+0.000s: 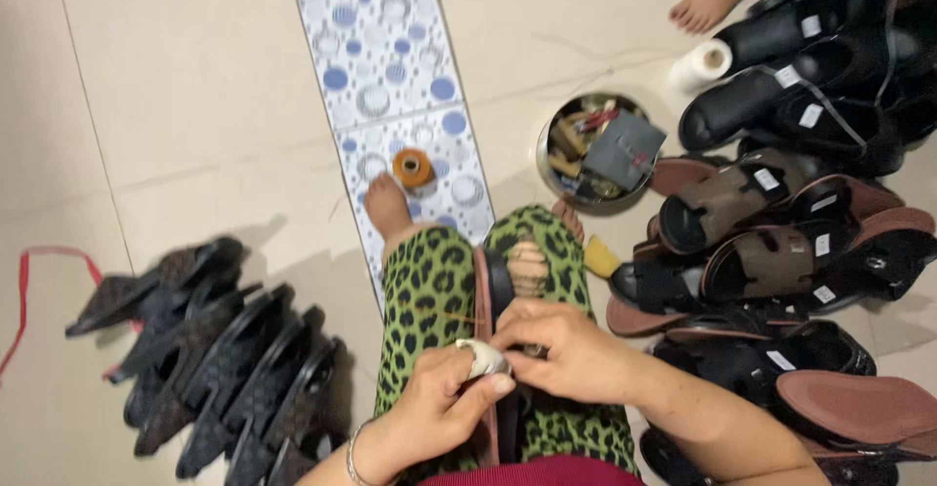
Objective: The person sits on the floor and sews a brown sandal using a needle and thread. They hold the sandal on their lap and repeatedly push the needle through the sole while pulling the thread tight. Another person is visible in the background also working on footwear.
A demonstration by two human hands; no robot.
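Green leopard-print cloth covers my legs at the bottom of the view, and a sandal with a dark strap and a reddish-brown sole edge is clamped upright between my knees. My left hand, with a thin bangle on the wrist, has its fingers curled and pinches something small at the strap; one fingertip wears a pale wrap. My right hand is closed over the strap from the other side, its fingers pressed against the left ones. What the fingertips actually grip is too small for me to tell.

I sit on a floor of pale cream tiles, with a strip of white tiles dotted in blue circles running away from my feet. A row of dark patterned shoe uppers lies close on my left, and a thin red cord trails beyond them. Close on my right, a heap of brown and black sandals crowds the floor, several carrying small white rectangular tags on their straps.

Farther out, an orange thread spool stands on the dotted strip by my toes. A round metal tin of odds and ends sits beyond my knee, then a white spool. Another person's bare foot shows at the top edge.
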